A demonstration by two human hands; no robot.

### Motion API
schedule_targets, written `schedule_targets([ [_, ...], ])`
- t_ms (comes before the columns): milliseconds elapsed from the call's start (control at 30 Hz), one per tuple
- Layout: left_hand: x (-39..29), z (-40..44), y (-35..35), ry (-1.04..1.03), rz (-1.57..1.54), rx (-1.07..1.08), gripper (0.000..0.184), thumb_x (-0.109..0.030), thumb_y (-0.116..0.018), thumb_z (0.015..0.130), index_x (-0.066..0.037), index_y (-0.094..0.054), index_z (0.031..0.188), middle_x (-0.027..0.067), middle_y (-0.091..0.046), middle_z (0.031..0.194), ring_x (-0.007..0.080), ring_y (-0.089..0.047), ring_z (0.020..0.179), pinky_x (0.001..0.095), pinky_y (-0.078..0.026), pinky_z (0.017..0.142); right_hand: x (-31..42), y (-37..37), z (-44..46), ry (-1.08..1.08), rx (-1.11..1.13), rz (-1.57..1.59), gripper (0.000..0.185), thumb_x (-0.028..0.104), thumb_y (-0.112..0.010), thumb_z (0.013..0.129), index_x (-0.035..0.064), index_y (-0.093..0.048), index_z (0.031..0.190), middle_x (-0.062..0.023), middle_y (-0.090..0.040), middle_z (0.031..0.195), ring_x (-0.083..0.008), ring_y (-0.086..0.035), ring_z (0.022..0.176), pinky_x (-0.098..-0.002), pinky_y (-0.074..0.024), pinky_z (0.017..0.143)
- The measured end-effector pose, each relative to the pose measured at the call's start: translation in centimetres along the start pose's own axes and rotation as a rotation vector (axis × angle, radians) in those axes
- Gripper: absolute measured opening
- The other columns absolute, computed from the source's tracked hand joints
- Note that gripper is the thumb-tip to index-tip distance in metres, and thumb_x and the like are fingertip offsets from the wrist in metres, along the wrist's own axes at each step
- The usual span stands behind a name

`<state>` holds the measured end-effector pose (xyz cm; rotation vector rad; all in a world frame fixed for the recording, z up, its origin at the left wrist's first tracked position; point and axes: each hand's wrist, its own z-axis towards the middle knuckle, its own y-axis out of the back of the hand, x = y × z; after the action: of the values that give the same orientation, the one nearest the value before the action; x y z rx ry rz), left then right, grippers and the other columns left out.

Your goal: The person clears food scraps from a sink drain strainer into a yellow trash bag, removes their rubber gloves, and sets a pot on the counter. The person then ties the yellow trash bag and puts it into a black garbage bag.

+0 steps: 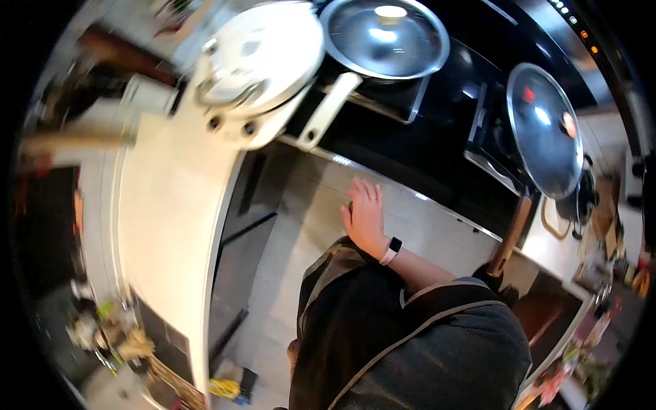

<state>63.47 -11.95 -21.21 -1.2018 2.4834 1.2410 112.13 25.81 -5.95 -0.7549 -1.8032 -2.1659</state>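
Note:
My right hand point(365, 213), with a ring and a wristwatch point(391, 251) on a light band, is in front of the stove's front edge. Its thumb stands apart from the fingers; a small dark spot shows between them, too unclear to name. Only a sliver of my left hand point(292, 352) shows beside my dark clothing, its fingers hidden. Nearest the right hand is the black stove point(410, 154). On it is a lidded pan point(383, 41) with a pale handle point(330, 113). Further right sits another lidded pan point(544, 130) with a wooden handle point(511, 236).
A white lidded electric cooker point(263, 68) stands left of the stove on a pale counter point(171, 205). The counter curves down the left side above dark cabinet fronts point(239, 239). Light floor tiles point(273, 294) lie below. Cluttered items point(605, 273) fill the right edge.

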Motion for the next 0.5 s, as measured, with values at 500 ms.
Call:
schedule_targets([
  [500,8.1,-32.0,-21.1,1.067,-1.305,-0.623,0.026,-0.017,-0.051,0.083,0.004,-0.058,0.096,0.0131,-0.062,0.077,0.0229,-0.062,0.060,0.0318,-0.051,0.051,25.7,-13.1,-36.2,1.098,0.937,0.164,0.034,0.020,-0.057,0.081,0.0003,-0.053,0.108,-0.0187,-0.047,0.124,-0.0350,-0.037,0.120,-0.0517,-0.0234,0.102],
])
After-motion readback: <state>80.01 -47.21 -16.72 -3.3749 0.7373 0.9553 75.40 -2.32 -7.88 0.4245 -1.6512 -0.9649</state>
